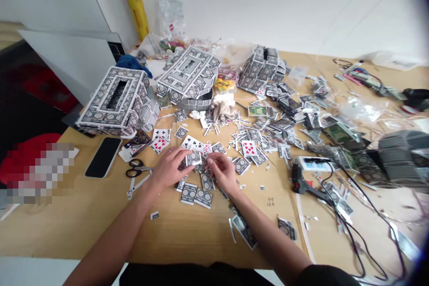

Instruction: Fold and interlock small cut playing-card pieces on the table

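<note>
My left hand (169, 167) pinches a folded playing card (193, 158) with a grey patterned back, between thumb and fingers. Just to its right, my right hand (221, 170) has its thumb and fingers closed together over the pile; whatever lies between them is too small to make out. Around both hands lie cut playing cards, among them two grey-backed cards (196, 195) side by side in front and face-up club cards (192, 143) behind. A pair of black-handled scissors (137, 168) rests left of my left wrist.
A black phone (103, 156) lies at the left. Boxes built from cards (114, 98) stand behind, with another card box (187, 71) beside them. A glue gun (311, 187) and a power strip (315, 164) with black cables sit at the right, amid scraps.
</note>
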Action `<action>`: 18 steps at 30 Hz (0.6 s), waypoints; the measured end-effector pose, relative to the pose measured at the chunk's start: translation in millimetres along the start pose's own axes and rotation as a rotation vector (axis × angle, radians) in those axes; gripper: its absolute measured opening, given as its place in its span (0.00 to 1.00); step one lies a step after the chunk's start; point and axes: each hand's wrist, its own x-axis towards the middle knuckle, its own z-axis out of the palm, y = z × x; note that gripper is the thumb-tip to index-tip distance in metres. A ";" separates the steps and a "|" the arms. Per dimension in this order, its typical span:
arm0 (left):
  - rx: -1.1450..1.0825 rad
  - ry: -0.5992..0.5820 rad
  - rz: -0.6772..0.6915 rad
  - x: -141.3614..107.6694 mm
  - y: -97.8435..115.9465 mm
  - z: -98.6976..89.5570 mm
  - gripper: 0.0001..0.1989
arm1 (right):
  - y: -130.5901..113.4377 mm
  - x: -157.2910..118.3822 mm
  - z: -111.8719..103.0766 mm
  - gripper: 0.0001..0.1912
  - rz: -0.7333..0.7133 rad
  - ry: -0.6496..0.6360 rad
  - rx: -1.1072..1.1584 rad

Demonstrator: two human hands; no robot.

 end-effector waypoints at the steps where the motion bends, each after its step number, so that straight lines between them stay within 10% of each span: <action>1: 0.010 0.004 -0.015 0.2 -2.0 -1.4 0.17 | -0.1 -0.1 -0.5 0.23 -0.006 0.000 -0.020; 18: 0.073 -0.093 -0.131 -2.2 -18.7 -17.7 0.16 | -11.6 3.9 -12.9 0.12 -0.267 0.115 -0.258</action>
